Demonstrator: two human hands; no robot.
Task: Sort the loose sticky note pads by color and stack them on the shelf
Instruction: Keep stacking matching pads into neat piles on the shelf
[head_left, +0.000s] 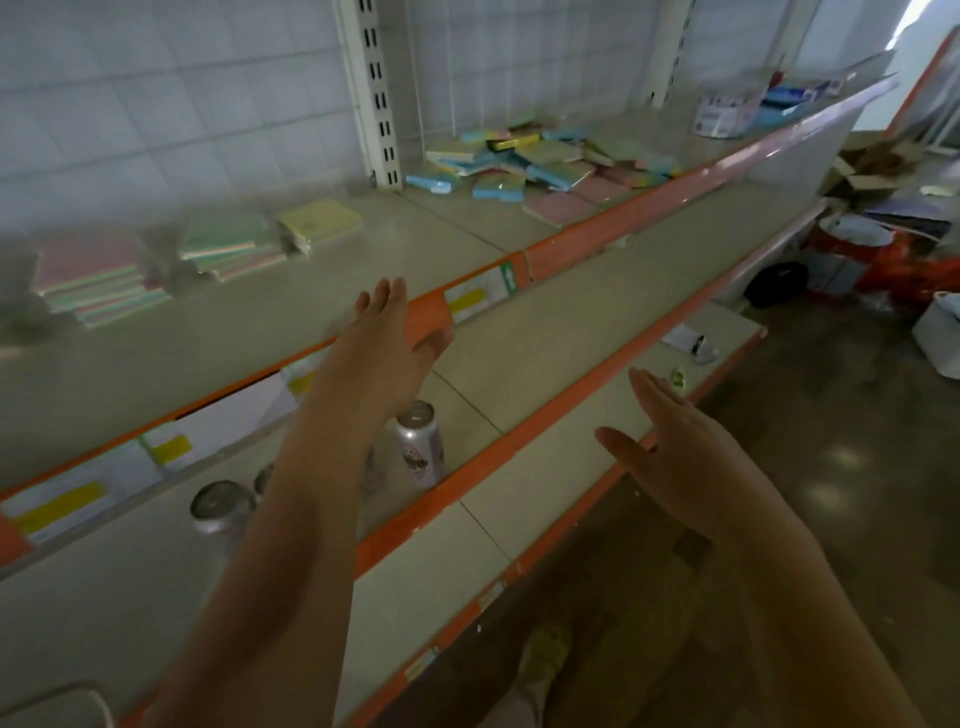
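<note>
**A shop aisle, half stocked**

Long tiered beige metal shelves (498, 332) with orange price-strip edges (597, 244) bearing yellow-and-white paper price labels (470, 301); slotted white uprights (376, 93) at 12 o'clock; torn brown cardboard cartons (867, 169) on the floor at 2 o'clock.

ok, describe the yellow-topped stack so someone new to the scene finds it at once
Start on the top shelf with the orange front edge, left of the white slotted upright. Three tidy stacks sit in a row there. The yellow-topped stack is the rightmost, nearest the upright; its neighbours are the green-topped stack and the pink-topped stack.
</note>
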